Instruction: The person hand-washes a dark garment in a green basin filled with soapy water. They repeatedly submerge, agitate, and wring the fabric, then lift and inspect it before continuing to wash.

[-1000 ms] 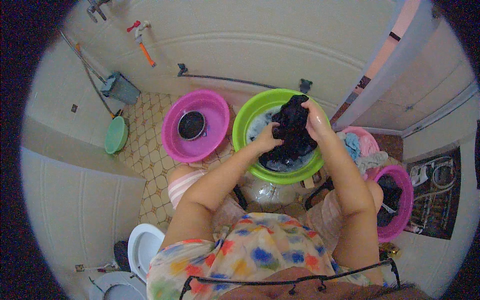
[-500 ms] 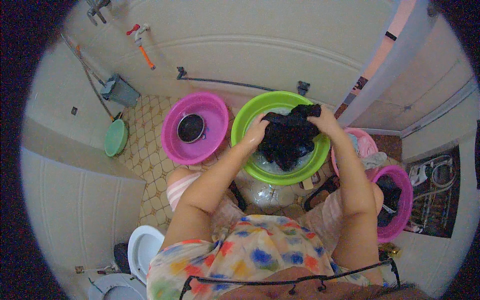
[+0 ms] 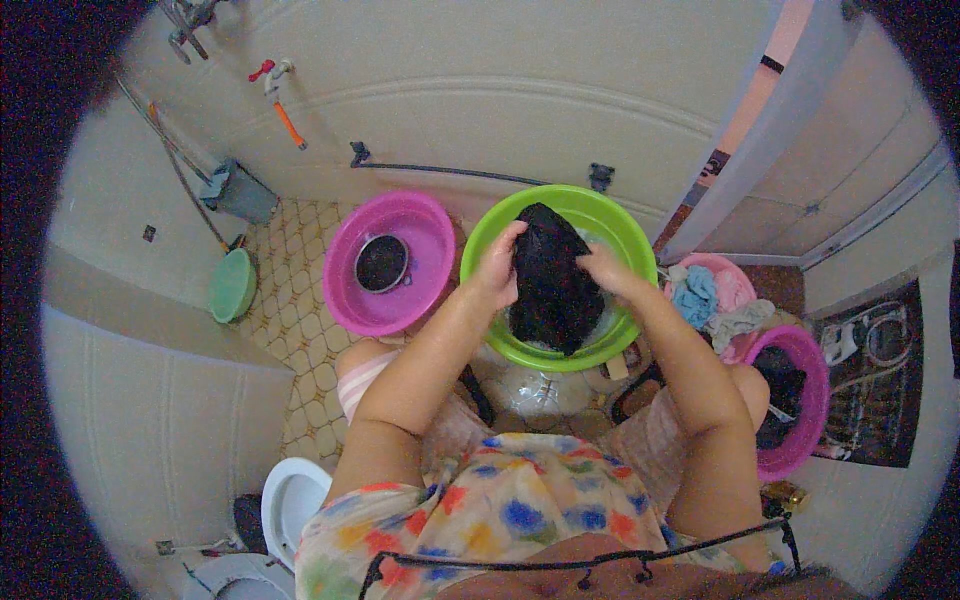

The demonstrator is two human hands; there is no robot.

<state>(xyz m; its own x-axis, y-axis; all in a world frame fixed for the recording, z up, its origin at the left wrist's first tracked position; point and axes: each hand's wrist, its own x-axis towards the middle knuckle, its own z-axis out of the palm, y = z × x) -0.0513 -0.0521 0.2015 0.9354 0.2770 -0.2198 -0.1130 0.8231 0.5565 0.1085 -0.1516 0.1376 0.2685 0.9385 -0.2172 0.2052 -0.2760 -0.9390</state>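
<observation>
A lime-green basin (image 3: 640,255) with cloudy, sudsy water stands on the floor in front of me. Black wet cloth (image 3: 555,285) hangs bunched over it, its lower end down at the water; which garment it is I cannot tell. My left hand (image 3: 500,268) grips the cloth's left edge near the top, thumb toward it. On the other side my right hand (image 3: 608,272) pinches its right edge. Both forearms reach over the basin's near side.
Left of the green basin is a magenta basin (image 3: 432,290) holding a dark round pan (image 3: 382,263). At right, a pink basin (image 3: 712,262) carries coloured clothes, beside a purple basin (image 3: 815,400) of dark cloth. A bar of soap (image 3: 617,367) lies near the green rim. A toilet (image 3: 285,490) is lower left.
My right hand has moved in left and lower, closer to my left hand. The black cloth, earlier spread and bunched wide, now hangs narrower and longer.
</observation>
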